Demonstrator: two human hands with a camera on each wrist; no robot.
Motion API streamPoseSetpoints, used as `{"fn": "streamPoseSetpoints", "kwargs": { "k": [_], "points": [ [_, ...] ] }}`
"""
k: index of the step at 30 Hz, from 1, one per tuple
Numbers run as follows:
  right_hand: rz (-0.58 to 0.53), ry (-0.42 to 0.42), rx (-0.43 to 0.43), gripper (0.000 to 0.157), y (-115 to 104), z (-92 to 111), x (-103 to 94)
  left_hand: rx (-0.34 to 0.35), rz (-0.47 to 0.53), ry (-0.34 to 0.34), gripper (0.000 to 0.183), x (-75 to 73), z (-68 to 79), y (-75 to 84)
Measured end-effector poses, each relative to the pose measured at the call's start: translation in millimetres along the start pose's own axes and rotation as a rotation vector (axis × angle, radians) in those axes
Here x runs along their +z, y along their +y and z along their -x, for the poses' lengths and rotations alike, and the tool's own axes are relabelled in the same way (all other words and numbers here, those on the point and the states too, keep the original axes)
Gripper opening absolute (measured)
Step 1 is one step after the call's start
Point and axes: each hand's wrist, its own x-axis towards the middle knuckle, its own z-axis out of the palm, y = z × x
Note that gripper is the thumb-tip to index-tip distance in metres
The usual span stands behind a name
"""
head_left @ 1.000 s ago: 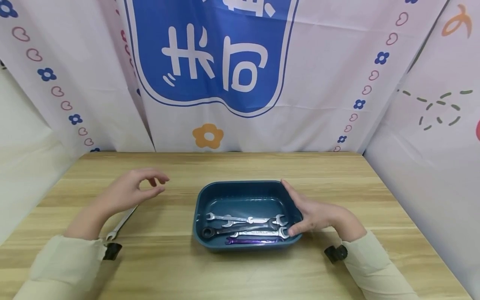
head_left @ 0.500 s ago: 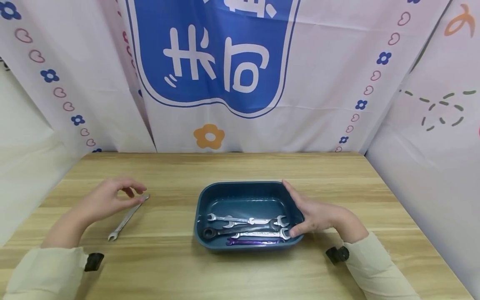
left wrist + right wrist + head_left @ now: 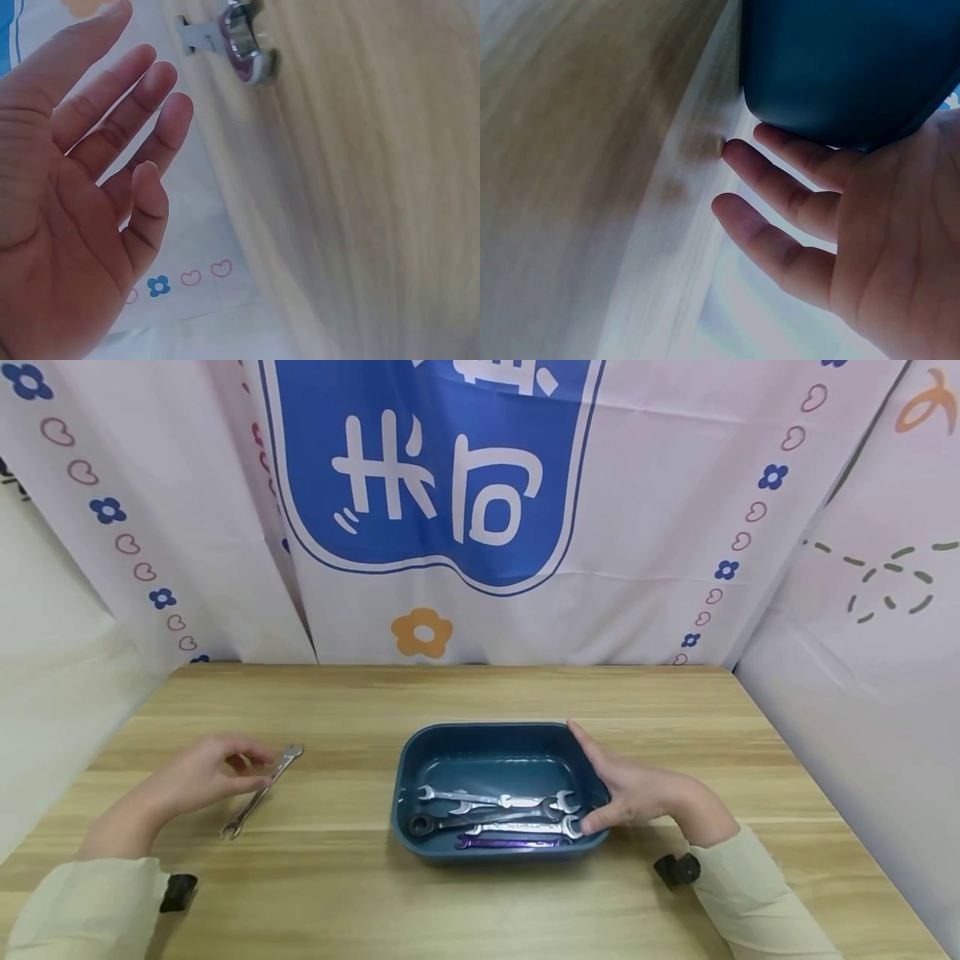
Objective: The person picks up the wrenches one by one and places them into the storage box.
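Observation:
A silver wrench (image 3: 258, 793) lies slantwise on the table at the left. Close beside it is my left hand (image 3: 206, 772), its thumb tip overlapping the shaft in the head view. The left wrist view shows this hand (image 3: 67, 180) with loosely bent, spread fingers and nothing in them, the wrench (image 3: 244, 45) beyond. My right hand (image 3: 633, 789) holds the right end of a dark blue bin (image 3: 491, 853), thumb over the rim and index finger along the far corner. In the right wrist view its other fingers (image 3: 780, 184) extend below the bin wall (image 3: 840, 67).
Several wrenches lie in the front part of the bin: silver ones, a dark ratcheting wrench (image 3: 487, 817) and a purple wrench (image 3: 513, 842). The wooden table (image 3: 330, 893) ends at a printed white cloth (image 3: 637, 527) at the back, with white cloth at both sides.
My left hand has moved left and down toward me, to beside the wrench, uncovering more of it. The right hand and the bin have stayed in place.

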Motion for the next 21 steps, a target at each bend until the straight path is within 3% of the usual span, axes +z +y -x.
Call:
{"fn": "streamPoseSetpoints", "kwargs": {
  "k": [10,21],
  "points": [
    [-0.013,0.006,-0.001,0.137,-1.3,1.6,-2.5,-0.026,0.073,-0.138,0.044,1.1,-6.3,0.5],
    [-0.016,-0.004,-0.016,0.137,-0.9,0.0,-2.7,-0.038,0.06,-0.175,0.049,7.9,-6.8,-1.8]
  ]
}}
